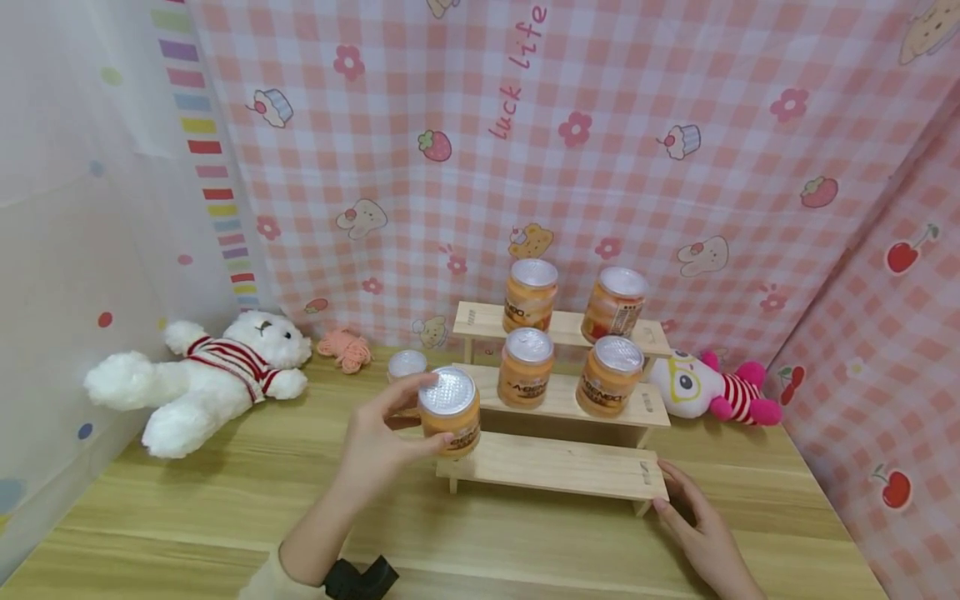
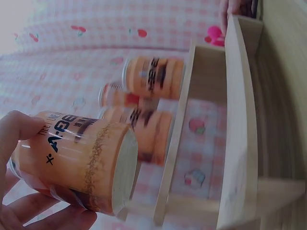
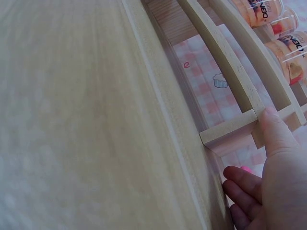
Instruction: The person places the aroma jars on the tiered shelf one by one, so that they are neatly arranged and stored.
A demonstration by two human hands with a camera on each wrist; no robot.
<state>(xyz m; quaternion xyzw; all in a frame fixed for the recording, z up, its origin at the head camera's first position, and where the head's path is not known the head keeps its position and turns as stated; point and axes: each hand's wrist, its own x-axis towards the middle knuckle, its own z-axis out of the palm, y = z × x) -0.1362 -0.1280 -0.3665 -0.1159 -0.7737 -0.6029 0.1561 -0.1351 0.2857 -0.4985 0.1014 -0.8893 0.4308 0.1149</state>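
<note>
My left hand holds an orange-labelled jar with a silvery lid, thumb on one side and fingers round the other. The jar is just above the left end of the lowest step of a three-step wooden shelf. In the left wrist view this jar is tilted sideways. My right hand touches the right end of that step; in the right wrist view its thumb rests at the board's end. Two similar jars stand on the middle step and two more on the top step.
Another silver-lidded jar stands left of the shelf, partly behind my left hand. A white plush bear and a pink yarn bundle lie farther left. A pink-and-white plush toy lies right of the shelf. Checked cloth hangs behind.
</note>
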